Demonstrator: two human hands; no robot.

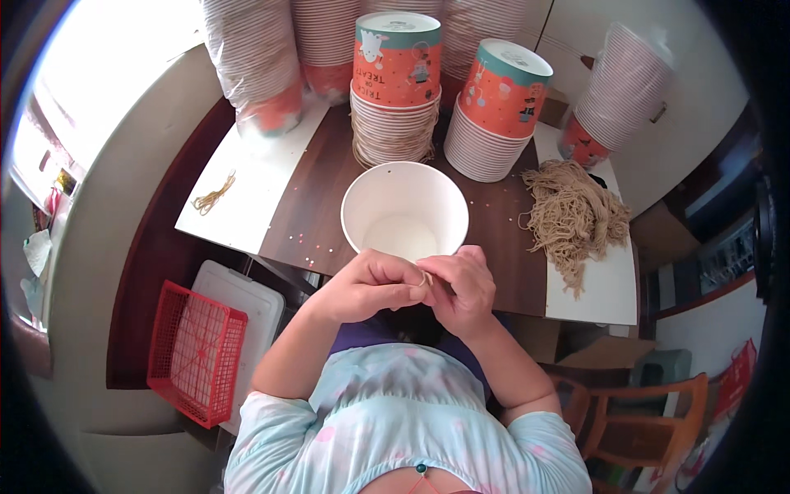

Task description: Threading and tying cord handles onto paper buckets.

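An open white paper bucket [444, 193] faces me on the brown table, its inside showing. At its near rim my left hand [366, 284] and my right hand [462, 288] meet, fingertips pinched together. Between them a short bit of tan cord [425, 279] shows, held by both hands; most of it is hidden by the fingers. Whether the hands touch the rim I cannot tell. Behind the bucket stands an upside-down stack of orange and teal buckets [396, 78] with tan cords hanging around its lower rims. A similar stack [504, 90] is to its right.
A tangled heap of tan cord [576, 210] lies on the right white board, a small cord bundle [215, 194] on the left one. Plastic-wrapped bucket stacks [251, 62] line the back. Small dots [311, 247] are scattered on the table. A red basket [197, 354] sits low left, a wooden chair [646, 420] right.
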